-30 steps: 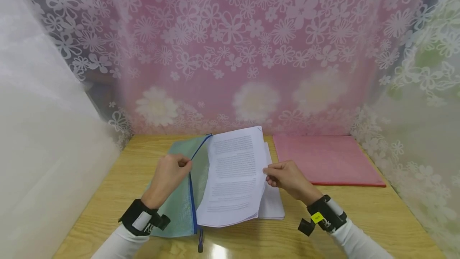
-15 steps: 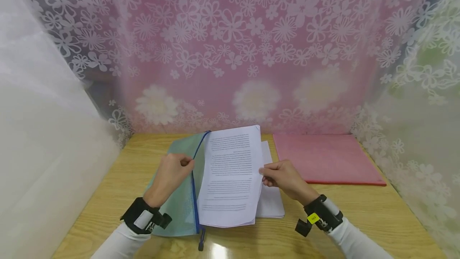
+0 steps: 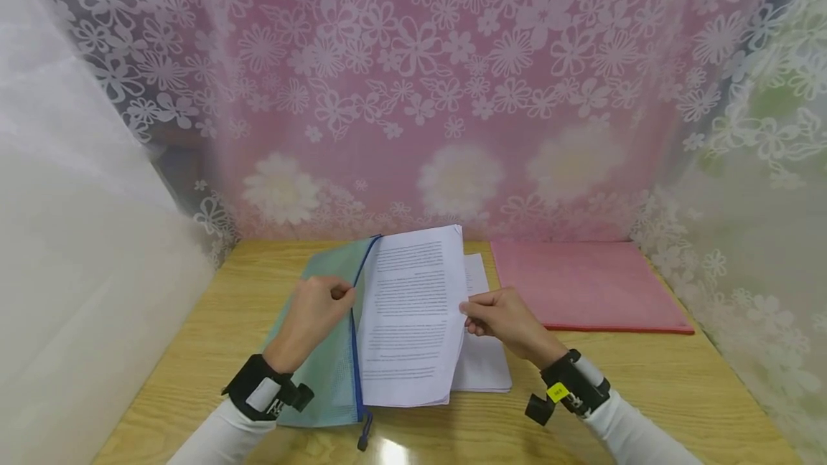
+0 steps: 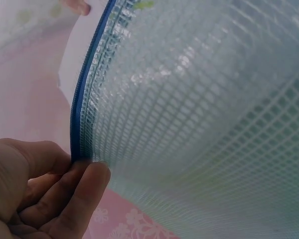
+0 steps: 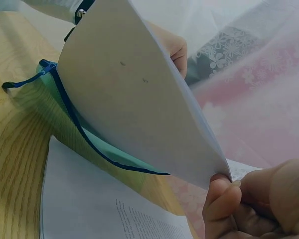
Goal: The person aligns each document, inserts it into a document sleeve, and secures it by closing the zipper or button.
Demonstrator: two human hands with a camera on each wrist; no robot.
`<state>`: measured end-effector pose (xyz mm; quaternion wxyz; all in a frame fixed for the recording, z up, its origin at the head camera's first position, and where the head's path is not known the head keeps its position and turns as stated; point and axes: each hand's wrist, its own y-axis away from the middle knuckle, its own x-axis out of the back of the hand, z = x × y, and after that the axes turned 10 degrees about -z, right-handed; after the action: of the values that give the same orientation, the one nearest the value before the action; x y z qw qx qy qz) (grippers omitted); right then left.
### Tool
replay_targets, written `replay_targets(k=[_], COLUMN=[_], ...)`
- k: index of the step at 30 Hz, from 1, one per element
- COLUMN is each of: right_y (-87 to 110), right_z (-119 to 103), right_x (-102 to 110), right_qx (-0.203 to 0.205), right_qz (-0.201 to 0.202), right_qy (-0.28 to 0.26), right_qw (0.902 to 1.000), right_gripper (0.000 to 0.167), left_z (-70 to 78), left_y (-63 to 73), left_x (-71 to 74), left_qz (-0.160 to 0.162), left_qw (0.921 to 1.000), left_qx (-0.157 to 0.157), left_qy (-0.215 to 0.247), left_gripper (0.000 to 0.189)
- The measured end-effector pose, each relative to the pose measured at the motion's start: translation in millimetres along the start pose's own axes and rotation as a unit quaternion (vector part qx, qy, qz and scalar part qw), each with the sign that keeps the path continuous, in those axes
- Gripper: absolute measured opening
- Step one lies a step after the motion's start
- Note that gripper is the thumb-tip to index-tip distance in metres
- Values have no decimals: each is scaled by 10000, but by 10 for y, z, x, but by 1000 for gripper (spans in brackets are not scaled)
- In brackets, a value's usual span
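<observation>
My left hand (image 3: 316,311) pinches the blue zipper edge of a green mesh zipper pouch (image 3: 316,393), holding its mouth raised. In the left wrist view, thumb and fingers grip that blue edge (image 4: 78,114) beside the mesh. With my right hand (image 3: 504,318) I pinch the right edge of a printed stack of paper sheets (image 3: 410,307). The left side of this stack sits inside the pouch's mouth; how deep it goes is hidden. In the right wrist view the sheets' back (image 5: 129,89) slants up from the zipper opening.
Another paper stack (image 3: 484,364) lies flat on the wooden table (image 3: 614,393), partly under the held sheets. A pink pouch with a red edge (image 3: 588,285) lies at the back right. The zipper pull (image 3: 363,442) hangs toward the front. Flowered curtains surround the table.
The held paper stack has moved left, further into the green pouch, with my right hand following. My left hand and the zipper edge have shifted slightly right. More of the lower paper stack shows.
</observation>
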<state>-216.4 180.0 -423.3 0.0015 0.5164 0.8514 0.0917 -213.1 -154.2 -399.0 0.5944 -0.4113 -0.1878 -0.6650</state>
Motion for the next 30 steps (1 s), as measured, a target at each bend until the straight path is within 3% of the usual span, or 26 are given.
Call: replay_targets(k=[30], right_y=[6], right_z=[-25], right_x=[-20], right_qx=[63], right_qz=[47], right_qy=[-89], right_qw=[9999], right_gripper=[27], left_z=[94], left_y=[-36], left_x=[-57], left_qz=[201], left_qw=[9995], left_qx=[-231], left_qy=[-124], left_gripper=[9])
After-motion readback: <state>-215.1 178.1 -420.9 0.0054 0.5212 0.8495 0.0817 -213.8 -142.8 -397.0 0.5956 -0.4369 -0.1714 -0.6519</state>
